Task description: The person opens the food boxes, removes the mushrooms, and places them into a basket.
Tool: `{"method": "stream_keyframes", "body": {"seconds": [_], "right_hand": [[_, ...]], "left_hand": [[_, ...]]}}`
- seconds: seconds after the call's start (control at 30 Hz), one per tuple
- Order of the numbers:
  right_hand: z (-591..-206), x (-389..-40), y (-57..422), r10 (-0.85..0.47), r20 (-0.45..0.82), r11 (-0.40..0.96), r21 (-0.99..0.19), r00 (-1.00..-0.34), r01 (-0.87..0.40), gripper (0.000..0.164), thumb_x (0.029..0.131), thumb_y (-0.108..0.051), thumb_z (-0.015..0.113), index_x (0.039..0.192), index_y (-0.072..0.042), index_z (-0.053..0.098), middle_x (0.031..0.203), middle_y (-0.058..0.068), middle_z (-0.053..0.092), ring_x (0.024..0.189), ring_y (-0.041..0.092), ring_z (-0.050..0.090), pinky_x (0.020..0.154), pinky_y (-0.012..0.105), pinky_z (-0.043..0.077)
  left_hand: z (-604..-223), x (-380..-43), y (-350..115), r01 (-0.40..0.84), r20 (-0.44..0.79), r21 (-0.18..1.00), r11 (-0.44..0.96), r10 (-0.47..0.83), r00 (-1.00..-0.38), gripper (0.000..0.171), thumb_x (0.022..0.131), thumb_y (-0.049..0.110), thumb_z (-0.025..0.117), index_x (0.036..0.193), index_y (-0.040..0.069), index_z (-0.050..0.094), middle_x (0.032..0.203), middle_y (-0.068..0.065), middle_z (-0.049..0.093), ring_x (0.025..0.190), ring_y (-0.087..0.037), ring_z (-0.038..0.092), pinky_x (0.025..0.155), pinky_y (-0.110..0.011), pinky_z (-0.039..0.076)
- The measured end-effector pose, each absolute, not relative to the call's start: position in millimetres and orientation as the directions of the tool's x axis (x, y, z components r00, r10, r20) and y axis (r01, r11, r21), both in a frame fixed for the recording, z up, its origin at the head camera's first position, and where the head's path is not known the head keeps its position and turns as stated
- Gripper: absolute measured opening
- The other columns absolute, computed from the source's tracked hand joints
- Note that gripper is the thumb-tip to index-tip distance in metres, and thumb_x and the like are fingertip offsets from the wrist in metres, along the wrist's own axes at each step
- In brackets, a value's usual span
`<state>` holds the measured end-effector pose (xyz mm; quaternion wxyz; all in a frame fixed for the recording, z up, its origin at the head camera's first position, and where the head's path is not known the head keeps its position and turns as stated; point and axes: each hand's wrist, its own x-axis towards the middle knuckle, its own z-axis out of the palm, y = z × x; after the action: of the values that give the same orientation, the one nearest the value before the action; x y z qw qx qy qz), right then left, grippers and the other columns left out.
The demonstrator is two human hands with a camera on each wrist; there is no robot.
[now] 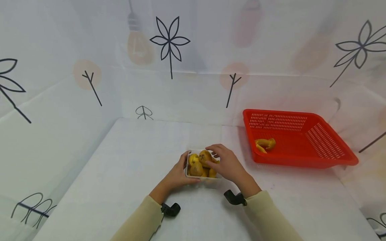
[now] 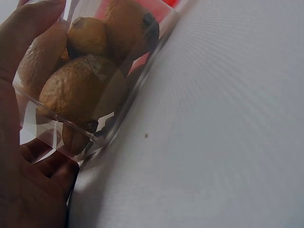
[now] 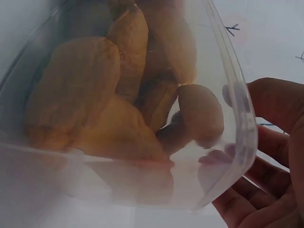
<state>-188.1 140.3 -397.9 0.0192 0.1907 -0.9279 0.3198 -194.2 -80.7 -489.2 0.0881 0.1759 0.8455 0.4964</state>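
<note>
A clear plastic container heaped with knobby yellow-brown fruits is near the middle of the white table. My left hand grips its left side, thumb along the near side and fingers round the far side. Through the clear wall, several fruits show in the left wrist view. My right hand reaches over the right rim, thumb and fingers apart around the topmost fruit. In the right wrist view, gaps show between the right fingers and the fruit; firm contact cannot be made out.
At the back right of the white table stands a red perforated basket. Inside its left end lies a curled yellow piece. White patterned cloth forms the back and side walls. Dark wrist cameras sit below both hands.
</note>
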Motion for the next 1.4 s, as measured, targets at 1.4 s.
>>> {"method": "stream_keyframes", "body": {"seconds": [1.4], "right_hand": [[-398, -191, 134, -0.378, 0.097, 0.755, -0.543, -0.921, -0.367, 0.052, 0.083, -0.022, 0.076, 0.132, -0.015, 0.058, 0.131, 0.004, 0.053, 0.111, 0.023, 0.059, 0.095, 0.042, 0.055]], "left_hand": [[-485, -194, -80, 0.218, 0.024, 0.862, 0.458, 0.392, -0.92, 0.114, 0.069, 0.057, 0.081, 0.153, 0.026, 0.011, 0.16, -0.005, 0.025, 0.147, -0.024, 0.029, 0.118, -0.045, 0.029]]}}
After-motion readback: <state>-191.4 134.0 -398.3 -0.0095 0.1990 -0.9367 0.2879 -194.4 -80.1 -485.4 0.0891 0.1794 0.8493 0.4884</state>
